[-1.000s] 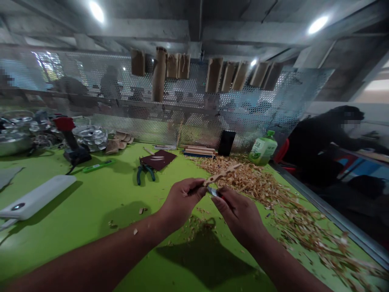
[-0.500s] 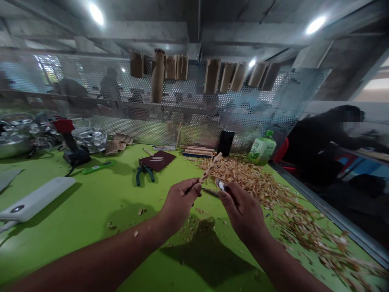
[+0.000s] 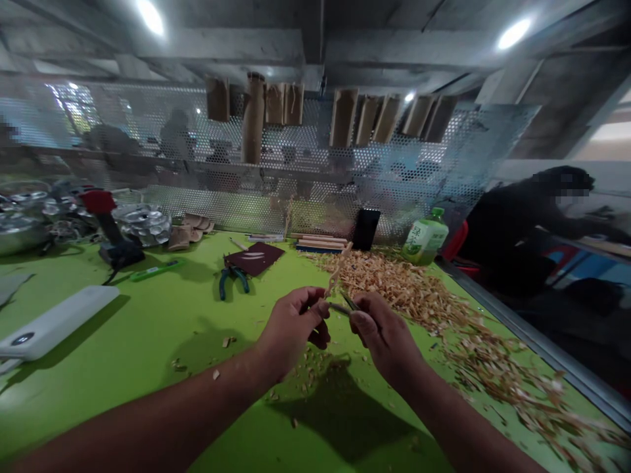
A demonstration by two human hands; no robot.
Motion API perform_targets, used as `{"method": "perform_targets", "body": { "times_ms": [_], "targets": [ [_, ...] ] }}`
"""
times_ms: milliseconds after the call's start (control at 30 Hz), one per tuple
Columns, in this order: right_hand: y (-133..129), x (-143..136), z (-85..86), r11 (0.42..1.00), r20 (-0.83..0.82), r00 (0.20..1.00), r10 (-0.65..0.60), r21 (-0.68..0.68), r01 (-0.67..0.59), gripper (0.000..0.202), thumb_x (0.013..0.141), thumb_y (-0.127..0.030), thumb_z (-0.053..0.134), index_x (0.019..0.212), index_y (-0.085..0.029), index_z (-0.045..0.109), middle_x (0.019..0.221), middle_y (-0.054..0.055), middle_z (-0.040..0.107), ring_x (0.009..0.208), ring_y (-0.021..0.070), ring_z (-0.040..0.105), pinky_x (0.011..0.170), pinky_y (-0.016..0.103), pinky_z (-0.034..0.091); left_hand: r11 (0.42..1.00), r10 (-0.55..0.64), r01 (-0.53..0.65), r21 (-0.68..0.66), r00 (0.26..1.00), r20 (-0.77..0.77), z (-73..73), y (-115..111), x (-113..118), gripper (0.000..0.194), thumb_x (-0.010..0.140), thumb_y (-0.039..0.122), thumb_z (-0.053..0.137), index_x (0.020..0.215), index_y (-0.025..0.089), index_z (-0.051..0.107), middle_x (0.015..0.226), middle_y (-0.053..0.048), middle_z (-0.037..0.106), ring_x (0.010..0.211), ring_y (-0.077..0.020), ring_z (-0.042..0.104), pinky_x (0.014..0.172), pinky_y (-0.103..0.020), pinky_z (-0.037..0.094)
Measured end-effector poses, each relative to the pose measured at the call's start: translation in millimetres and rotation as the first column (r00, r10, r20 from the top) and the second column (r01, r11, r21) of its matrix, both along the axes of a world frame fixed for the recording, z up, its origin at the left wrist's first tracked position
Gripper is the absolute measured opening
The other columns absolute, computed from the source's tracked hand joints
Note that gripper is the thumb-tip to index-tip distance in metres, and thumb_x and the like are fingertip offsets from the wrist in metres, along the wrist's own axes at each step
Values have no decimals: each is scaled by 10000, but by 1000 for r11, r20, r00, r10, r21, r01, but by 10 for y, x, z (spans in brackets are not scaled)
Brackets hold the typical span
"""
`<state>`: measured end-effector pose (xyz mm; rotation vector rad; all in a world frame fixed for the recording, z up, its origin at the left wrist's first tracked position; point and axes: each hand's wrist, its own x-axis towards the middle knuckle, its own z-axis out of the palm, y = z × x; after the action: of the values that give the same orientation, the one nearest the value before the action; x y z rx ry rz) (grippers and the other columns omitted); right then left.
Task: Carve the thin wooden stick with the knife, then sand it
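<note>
My left hand (image 3: 290, 326) is closed round the lower end of a narrow carved wooden stick (image 3: 338, 270), which slants up and away over the table. Its lower part is hidden by my fingers. In my right hand (image 3: 387, 330) is a slim carving knife (image 3: 340, 308), its thin end pointing left and close to the left fingertips; whether it touches the stick I cannot tell. A second narrow dark strip (image 3: 350, 301) shows above it at the right fingers, too small to name. Wood shavings (image 3: 401, 282) lie heaped just beyond my right hand.
On the green table (image 3: 162, 394) are pliers (image 3: 233, 279), brown sandpaper (image 3: 261, 257), a white power bank (image 3: 64, 320) and a green cutter (image 3: 156, 270). A phone (image 3: 367, 228), wooden strips (image 3: 321, 242) and a bottle (image 3: 426, 238) stand or lie by the perforated screen. A person (image 3: 517, 223) sits at right.
The knife has turned in my right hand, and its shiny side no longer shows. My right hand has shifted slightly left, nearer the left. The stick stands steeper, and some left fingers have loosened.
</note>
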<state>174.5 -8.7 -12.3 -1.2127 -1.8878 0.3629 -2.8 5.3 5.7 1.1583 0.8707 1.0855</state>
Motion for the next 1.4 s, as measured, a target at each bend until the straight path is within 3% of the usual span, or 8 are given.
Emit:
{"method": "perform_targets", "body": {
  "times_ms": [133, 400, 667, 900, 1167, 1300, 1400],
  "targets": [
    [-2, 14, 47, 997, -37, 999, 37, -66, -40, 378, 970, -480, 341, 743, -209, 475, 575, -18, 523, 490, 116, 488, 481, 229, 362, 993, -113, 115, -21, 991, 64, -1, -16, -8, 211, 842, 268, 615, 992, 122, 584, 664, 18, 562, 469, -87, 550, 463, -229, 478],
    [-6, 35, 106, 996, 5, 999, -43, -73, 43, 437, 964, -507, 332, 675, -208, 467, 536, -21, 511, 472, 112, 488, 475, 228, 351, 976, -213, 215, -21, 973, 88, -35, -51, -7, 196, 843, 279, 620, 969, 135, 580, 738, 21, 568, 422, -58, 532, 396, -197, 445],
    [-36, -11, 93, 985, 46, 997, -68, -155, 74, 455, 947, -558, 319, 671, -217, 438, 556, -14, 524, 474, 119, 476, 460, 234, 317, 972, -227, 231, -33, 969, 93, -7, -84, -13, 163, 850, 282, 615, 914, 135, 588, 719, 29, 560, 387, -24, 461, 354, -162, 362],
    [-56, 4, 151, 987, 114, 985, -129, -84, 139, 467, 945, -562, 307, 659, -217, 437, 536, -15, 511, 469, 120, 465, 470, 240, 299, 973, -218, 222, -68, 974, 58, 23, -79, -25, 134, 864, 280, 602, 879, 148, 588, 605, 51, 545, 345, -20, 398, 326, -151, 272],
    [-71, -16, 163, 988, 178, 980, -83, -113, 104, 449, 957, -538, 287, 664, -223, 417, 545, -16, 480, 486, 124, 430, 485, 245, 290, 976, -205, 206, -67, 979, 18, 72, -97, -25, 116, 865, 245, 583, 815, 143, 604, 554, 57, 511, 333, -9, 328, 338, -148, 210],
    [-66, 25, 184, 990, 210, 977, -43, -124, 70, 422, 961, -516, 305, 675, -225, 413, 559, -16, 486, 494, 124, 425, 494, 248, 295, 977, -208, 208, -47, 978, 5, 37, -71, -32, 132, 843, 259, 605, 806, 133, 618, 640, 29, 550, 351, 0, 334, 350, -157, 208],
    [-44, 96, 207, 989, 214, 977, 13, -146, 19, 426, 962, -510, 315, 662, -223, 411, 548, -24, 471, 490, 119, 418, 479, 242, 276, 969, -245, 245, -14, 969, -14, 5, -40, -44, 155, 836, 276, 612, 909, 142, 641, 732, 8, 584, 372, -1, 356, 357, -163, 219]
  ]
}}
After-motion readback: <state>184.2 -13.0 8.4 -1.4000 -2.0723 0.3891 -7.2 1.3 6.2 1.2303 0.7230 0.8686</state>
